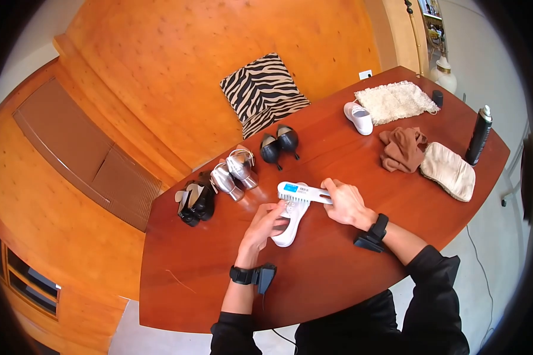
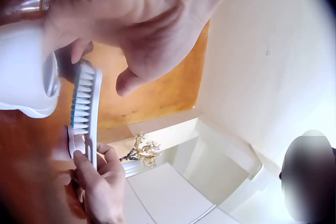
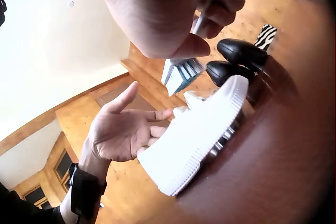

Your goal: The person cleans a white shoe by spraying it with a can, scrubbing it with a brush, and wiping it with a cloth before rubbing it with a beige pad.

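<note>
A white sneaker (image 1: pixel 288 235) is at the middle of the table, in front of the person. The left hand (image 1: pixel 265 228) touches its left side near the laces; in the right wrist view that hand (image 3: pixel 123 134) has its thumb spread away from the sneaker (image 3: pixel 194 137), some fingertips hidden behind it. The right hand (image 1: pixel 347 203) grips the handle of a white brush (image 1: pixel 305 193) with a blue label on its back, above the toe end. White and teal bristles show on the brush (image 2: pixel 84 103) in the left wrist view, apart from the sneaker (image 2: pixel 21 66).
Black shoes (image 1: pixel 198 203), silver heels (image 1: pixel 241 165) and black pumps (image 1: pixel 287 138) line the table's far left edge. Toward the right are another white sneaker (image 1: pixel 359 118), cream fabric (image 1: pixel 395 102), brown cloth (image 1: pixel 401 149), a cream pouch (image 1: pixel 448 170) and a black spray can (image 1: pixel 479 136).
</note>
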`<state>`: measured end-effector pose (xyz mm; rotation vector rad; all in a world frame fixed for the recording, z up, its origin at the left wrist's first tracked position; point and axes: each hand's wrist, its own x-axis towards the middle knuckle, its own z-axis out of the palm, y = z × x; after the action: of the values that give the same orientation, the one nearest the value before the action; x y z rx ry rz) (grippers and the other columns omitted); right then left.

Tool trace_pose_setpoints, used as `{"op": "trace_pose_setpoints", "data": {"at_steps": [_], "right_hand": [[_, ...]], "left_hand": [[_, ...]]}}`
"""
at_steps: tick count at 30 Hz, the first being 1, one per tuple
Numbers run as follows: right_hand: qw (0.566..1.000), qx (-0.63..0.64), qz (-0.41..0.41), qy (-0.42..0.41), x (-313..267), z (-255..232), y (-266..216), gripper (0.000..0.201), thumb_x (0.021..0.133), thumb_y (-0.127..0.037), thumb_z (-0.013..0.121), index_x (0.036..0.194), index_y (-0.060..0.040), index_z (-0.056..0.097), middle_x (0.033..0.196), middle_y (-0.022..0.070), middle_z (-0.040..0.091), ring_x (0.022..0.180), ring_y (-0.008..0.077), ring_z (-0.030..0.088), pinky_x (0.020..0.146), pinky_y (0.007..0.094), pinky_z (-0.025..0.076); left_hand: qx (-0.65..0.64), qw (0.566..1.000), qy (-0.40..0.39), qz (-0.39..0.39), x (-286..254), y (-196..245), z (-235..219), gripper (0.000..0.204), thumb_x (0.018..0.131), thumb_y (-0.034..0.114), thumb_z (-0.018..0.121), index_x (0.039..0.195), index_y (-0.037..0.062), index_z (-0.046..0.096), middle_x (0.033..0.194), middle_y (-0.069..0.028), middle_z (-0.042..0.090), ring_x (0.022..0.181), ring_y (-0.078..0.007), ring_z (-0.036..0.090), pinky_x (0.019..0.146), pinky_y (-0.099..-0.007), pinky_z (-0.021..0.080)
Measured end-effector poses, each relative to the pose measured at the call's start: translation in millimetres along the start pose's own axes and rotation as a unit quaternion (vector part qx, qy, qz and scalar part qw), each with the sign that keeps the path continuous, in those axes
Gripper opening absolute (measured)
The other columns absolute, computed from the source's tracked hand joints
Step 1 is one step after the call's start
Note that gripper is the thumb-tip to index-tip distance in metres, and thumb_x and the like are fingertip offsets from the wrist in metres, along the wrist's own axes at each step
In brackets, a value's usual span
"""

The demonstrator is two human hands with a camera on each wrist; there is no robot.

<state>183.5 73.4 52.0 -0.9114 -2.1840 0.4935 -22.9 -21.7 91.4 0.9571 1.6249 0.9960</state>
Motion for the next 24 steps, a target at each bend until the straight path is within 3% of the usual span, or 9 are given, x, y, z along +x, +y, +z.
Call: {"op": "trace_pose_setpoints", "data": {"at_steps": [3,8,10,11,14,18,21,23,24], "right_hand": [[0.999,-0.030,-0.003,-0.028,-1,2,3,0.023,0.069,-0.006,0.058,0.090,0.0000,0.049,0.078,0.0217,0.057,0.066,0.0382,0.058,0.060,0.0459,0.046],[0.998,-0.065,-0.012,-0.017,0,8,15,0.020,0.071,-0.006,0.058,0.087,0.0008,0.049,0.078,0.0210,0.056,0.066,0.0378,0.058,0.060,0.0449,0.047],[0.997,-0.069,-0.004,-0.036,0,9,16,0.019,0.071,-0.006,0.058,0.086,0.0009,0.050,0.078,0.0212,0.056,0.066,0.0377,0.058,0.060,0.0449,0.047],[0.996,-0.074,0.003,-0.055,-1,9,16,0.018,0.071,-0.007,0.058,0.085,0.0010,0.050,0.079,0.0213,0.056,0.066,0.0377,0.058,0.061,0.0449,0.048],[0.995,-0.075,0.005,-0.060,-2,7,15,0.017,0.072,-0.007,0.058,0.084,0.0012,0.051,0.079,0.0218,0.056,0.066,0.0376,0.059,0.061,0.0449,0.048],[0.995,-0.071,0.004,-0.063,-2,7,15,0.017,0.072,-0.007,0.058,0.085,0.0014,0.051,0.079,0.0218,0.056,0.067,0.0377,0.059,0.061,0.0447,0.048],[0.996,-0.073,-0.001,-0.058,-3,8,16,0.017,0.072,-0.007,0.058,0.085,0.0017,0.051,0.080,0.0216,0.057,0.067,0.0376,0.059,0.062,0.0445,0.048],[0.996,-0.069,-0.010,-0.063,-3,7,15,0.017,0.072,-0.007,0.058,0.086,0.0019,0.052,0.080,0.0214,0.057,0.067,0.0375,0.059,0.062,0.0445,0.048],[0.996,-0.069,-0.009,-0.062,-4,6,14,0.017,0.072,-0.007,0.058,0.086,0.0019,0.052,0.080,0.0214,0.057,0.067,0.0375,0.059,0.062,0.0445,0.048]], "left_hand": [[-0.059,0.998,0.005,0.023,7,-12,-8,0.057,0.087,0.047,0.056,0.111,-0.0038,0.044,0.109,-0.0175,0.054,0.101,-0.0245,0.057,0.083,-0.0350,0.050],[0.009,0.997,0.029,0.066,5,-17,-1,0.050,0.088,0.043,0.056,0.102,-0.0047,0.053,0.099,-0.0188,0.061,0.090,-0.0260,0.062,0.080,-0.0338,0.051],[0.286,0.934,0.074,0.201,1,-16,1,0.046,0.086,0.041,0.058,0.100,-0.0026,0.061,0.092,-0.0195,0.066,0.084,-0.0275,0.065,0.076,-0.0358,0.050],[0.287,0.934,0.072,0.200,-4,-12,5,0.046,0.086,0.041,0.058,0.100,-0.0026,0.061,0.092,-0.0195,0.066,0.084,-0.0275,0.065,0.076,-0.0358,0.050],[0.483,0.836,0.090,0.245,-16,-8,11,0.038,0.084,0.036,0.059,0.088,-0.0008,0.065,0.067,-0.0206,0.062,0.066,-0.0355,0.063,0.063,-0.0395,0.050],[0.548,0.799,0.016,0.247,-17,-6,3,0.041,0.083,0.041,0.059,0.086,-0.0003,0.064,0.067,-0.0191,0.061,0.066,-0.0358,0.062,0.064,-0.0410,0.049],[0.578,0.772,-0.051,0.261,-5,-11,-5,0.044,0.083,0.044,0.058,0.085,-0.0004,0.061,0.077,-0.0190,0.062,0.077,-0.0362,0.061,0.068,-0.0422,0.049],[0.563,0.772,-0.109,0.273,2,-11,-6,0.053,0.081,0.047,0.060,0.098,-0.0038,0.061,0.101,-0.0225,0.060,0.095,-0.0365,0.057,0.075,-0.0439,0.048],[0.564,0.771,-0.109,0.274,4,-10,-5,0.053,0.081,0.047,0.060,0.098,-0.0038,0.061,0.101,-0.0225,0.060,0.095,-0.0365,0.057,0.075,-0.0439,0.048]]}}
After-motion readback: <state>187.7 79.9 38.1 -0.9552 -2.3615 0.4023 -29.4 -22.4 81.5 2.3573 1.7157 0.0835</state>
